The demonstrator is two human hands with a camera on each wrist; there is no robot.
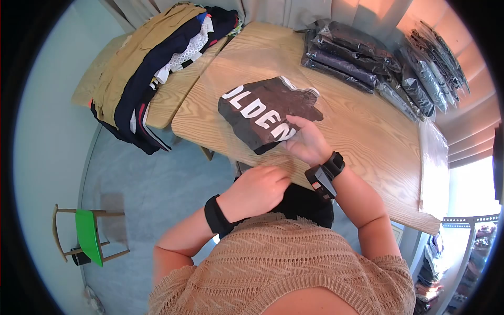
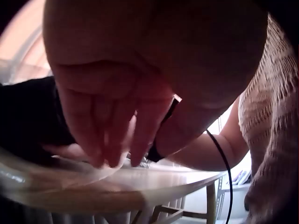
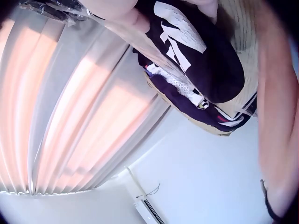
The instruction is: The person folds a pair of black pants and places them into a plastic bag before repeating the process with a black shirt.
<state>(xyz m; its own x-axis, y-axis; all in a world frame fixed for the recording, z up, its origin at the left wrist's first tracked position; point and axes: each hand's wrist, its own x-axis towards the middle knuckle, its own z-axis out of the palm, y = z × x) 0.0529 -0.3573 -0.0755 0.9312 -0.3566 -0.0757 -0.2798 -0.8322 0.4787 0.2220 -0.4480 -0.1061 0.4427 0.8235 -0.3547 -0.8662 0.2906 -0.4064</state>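
A folded dark garment [image 1: 257, 113] with large white letters lies on the wooden table, with clear plastic [image 1: 218, 79] around it. My right hand [image 1: 310, 142] grips the garment's near right edge, index finger over the print and thumb low at the edge. In the right wrist view the white print on the garment [image 3: 219, 70] shows beside part of that hand [image 3: 117, 9]. Just off the table's near edge, my left hand [image 1: 257, 191] is slightly blurred; the left wrist view has its fingers [image 2: 112, 126] hanging loosely. Nothing is plainly held there.
Piled clothes [image 1: 131, 73] hang over the side table at left. Stacks of bagged dark garments [image 1: 352, 52] stand at the back right, and flat clear bags [image 1: 434, 168] lie on the table's right end. A green-seated chair [image 1: 89, 237] is on the floor at lower left.
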